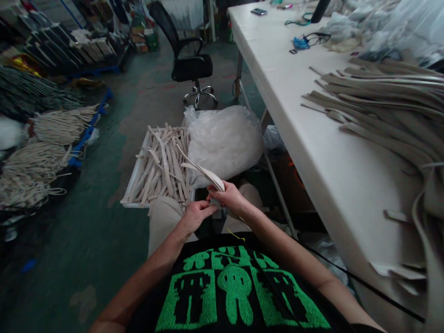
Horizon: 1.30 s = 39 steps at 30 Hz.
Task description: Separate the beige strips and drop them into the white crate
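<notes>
Over my lap, my right hand (231, 196) is closed on a long beige strap (203, 172) that sticks up and to the left from its fingers. My left hand (196, 215) sits just below and left of it, its fingers curled toward the strap's lower end where the two hands meet. Whether the left fingers grip the strap is hidden. In front of my knees a white tray (133, 182) holds several more beige straps (163, 164).
A clear plastic bag (225, 138) bulges right of the tray. A long white table (312, 138) runs along my right, piled with beige straps (381, 106), with glasses (317, 39) and a phone (258, 11) farther back. A black office chair (189, 60) stands ahead. Cord bundles (41, 157) lie at left.
</notes>
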### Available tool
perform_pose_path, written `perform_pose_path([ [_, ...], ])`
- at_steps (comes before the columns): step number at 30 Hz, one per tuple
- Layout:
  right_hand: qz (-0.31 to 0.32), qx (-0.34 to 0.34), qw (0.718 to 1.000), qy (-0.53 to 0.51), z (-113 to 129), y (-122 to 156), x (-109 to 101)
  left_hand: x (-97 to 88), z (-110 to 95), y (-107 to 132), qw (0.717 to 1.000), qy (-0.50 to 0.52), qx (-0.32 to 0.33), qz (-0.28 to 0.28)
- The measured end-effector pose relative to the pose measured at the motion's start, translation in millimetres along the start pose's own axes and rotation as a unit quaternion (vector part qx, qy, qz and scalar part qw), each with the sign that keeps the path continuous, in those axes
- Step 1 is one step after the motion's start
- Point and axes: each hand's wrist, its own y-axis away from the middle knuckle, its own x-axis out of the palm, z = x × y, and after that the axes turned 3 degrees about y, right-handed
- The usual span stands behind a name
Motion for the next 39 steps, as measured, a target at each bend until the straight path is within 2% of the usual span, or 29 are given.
perform_pose_path([
  [3, -0.012, 0.002, 1.000, 0.010, -3.3, -3.0, -4.6, -2.6, 2.7, -2.2, 1.000, 0.025, -0.018, 0.004],
  [6, -0.018, -0.004, 1.000, 0.018, -6.5, -4.3, -10.3, -7.2, 1.5, -3.5, 0.990, 0.134, -0.036, -0.016],
  [11, 0.004, -0.028, 0.999, 0.025, -14.6, 1.9, -18.4, -24.1, -5.4, -13.1, 0.935, 0.330, -0.006, -0.126],
  [15, -0.002, -0.038, 0.999, 0.032, -21.7, 9.2, -21.7, -35.0, -12.1, -21.3, 0.886, 0.408, -0.013, -0.220],
  [21, -0.031, -0.033, 0.999, 0.014, -26.3, 15.8, -25.1, -33.6, -20.6, -19.7, 0.861, 0.434, -0.016, -0.265],
  [25, -0.026, -0.049, 0.998, 0.021, -24.6, 20.4, -27.4, -32.8, -20.6, -19.9, 0.846, 0.451, -0.016, -0.283],
  [30, -0.038, -0.039, 0.998, 0.045, -20.1, 24.8, -31.5, -35.3, -16.0, -23.3, 0.850, 0.450, -0.009, -0.276],
  [34, -0.043, -0.036, 0.993, 0.104, -16.7, 32.4, -39.6, -42.5, -14.8, -25.7, 0.844, 0.454, 0.003, -0.285],
  [39, -0.006, -0.084, 0.978, 0.190, -17.1, 48.4, -51.0, -58.1, -12.6, -28.0, 0.850, 0.427, 0.042, -0.304],
])
